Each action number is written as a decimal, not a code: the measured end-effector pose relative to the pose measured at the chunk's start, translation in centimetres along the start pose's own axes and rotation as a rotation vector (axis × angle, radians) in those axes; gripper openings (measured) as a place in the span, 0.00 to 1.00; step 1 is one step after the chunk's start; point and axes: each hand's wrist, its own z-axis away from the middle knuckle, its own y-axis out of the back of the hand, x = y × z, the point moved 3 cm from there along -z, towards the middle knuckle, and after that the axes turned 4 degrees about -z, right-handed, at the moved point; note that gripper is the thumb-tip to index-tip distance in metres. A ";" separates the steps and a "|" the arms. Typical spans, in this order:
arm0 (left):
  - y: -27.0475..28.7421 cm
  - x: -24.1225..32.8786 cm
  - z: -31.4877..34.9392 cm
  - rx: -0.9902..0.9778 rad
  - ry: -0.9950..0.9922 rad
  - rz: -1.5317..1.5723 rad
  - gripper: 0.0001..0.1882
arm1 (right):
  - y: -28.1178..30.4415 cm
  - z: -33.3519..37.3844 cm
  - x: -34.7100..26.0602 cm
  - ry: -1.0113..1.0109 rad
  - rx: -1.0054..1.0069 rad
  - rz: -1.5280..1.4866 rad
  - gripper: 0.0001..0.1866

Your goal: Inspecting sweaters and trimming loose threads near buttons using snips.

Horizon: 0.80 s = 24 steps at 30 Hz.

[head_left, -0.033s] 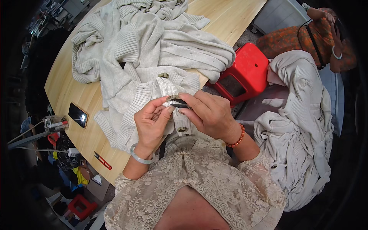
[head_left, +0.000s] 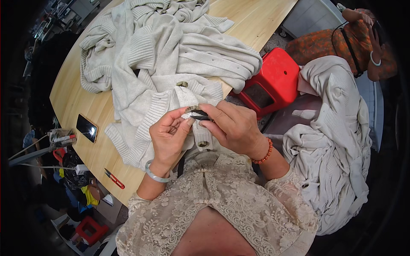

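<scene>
Pinches the pale knit garment (head_left: 186, 97) at 1 button (head_left: 191, 109) with the left hand (head_left: 167, 134), seemingly to steady it; grips a dark pointed tool (head_left: 200, 116) in the right hand (head_left: 234, 128), probably for fine control. Drapes the garment across the edge of the table (head_left: 102, 153), presumably for support.

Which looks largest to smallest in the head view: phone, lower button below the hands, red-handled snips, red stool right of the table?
1. Red stool
2. Phone
3. Red-handled snips
4. Lower button, clearly smallest
</scene>
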 end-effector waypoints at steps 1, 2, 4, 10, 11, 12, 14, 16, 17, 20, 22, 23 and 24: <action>0.0 0.0 0.0 -0.002 0.004 0.001 0.16 | 0.0 0.0 0.0 0.000 0.001 -0.007 0.20; -0.1 0.1 0.0 -0.004 0.007 0.001 0.16 | 0.0 0.0 0.1 0.001 0.003 -0.013 0.20; 0.0 0.1 0.0 -0.009 0.011 0.003 0.16 | 0.0 0.0 0.1 0.000 -0.001 -0.010 0.20; 0.0 0.0 0.0 -0.016 0.023 -0.003 0.16 | -0.1 0.2 0.3 0.001 0.013 -0.004 0.18; 0.1 0.0 0.0 -0.019 0.023 -0.010 0.16 | -0.1 0.2 0.3 0.002 0.013 0.004 0.18; 0.0 0.0 0.0 -0.019 0.023 -0.010 0.16 | 0.0 0.2 0.3 0.001 0.013 0.005 0.18; -0.1 0.1 0.0 -0.010 0.007 -0.022 0.16 | 0.0 0.1 0.3 -0.010 -0.009 0.012 0.17; -0.2 0.1 0.0 -0.008 0.001 -0.042 0.16 | 0.0 0.1 0.3 -0.018 -0.019 0.009 0.17; -0.2 0.1 0.0 -0.007 -0.007 -0.061 0.16 | 0.0 0.1 0.4 -0.026 -0.029 0.007 0.17; -0.1 0.1 0.0 -0.029 -0.005 -0.074 0.16 | 0.2 0.1 0.6 -0.030 -0.037 -0.024 0.16; -0.1 0.1 0.0 -0.032 -0.005 -0.070 0.16 | 0.1 0.2 1.0 -0.041 -0.019 -0.075 0.15; -0.1 0.1 0.0 -0.035 -0.006 -0.065 0.16 | 0.1 0.3 1.1 -0.052 -0.002 -0.127 0.15; -0.1 0.0 -0.1 -0.034 -0.006 -0.065 0.16 | 0.1 0.3 1.2 -0.051 -0.002 -0.127 0.15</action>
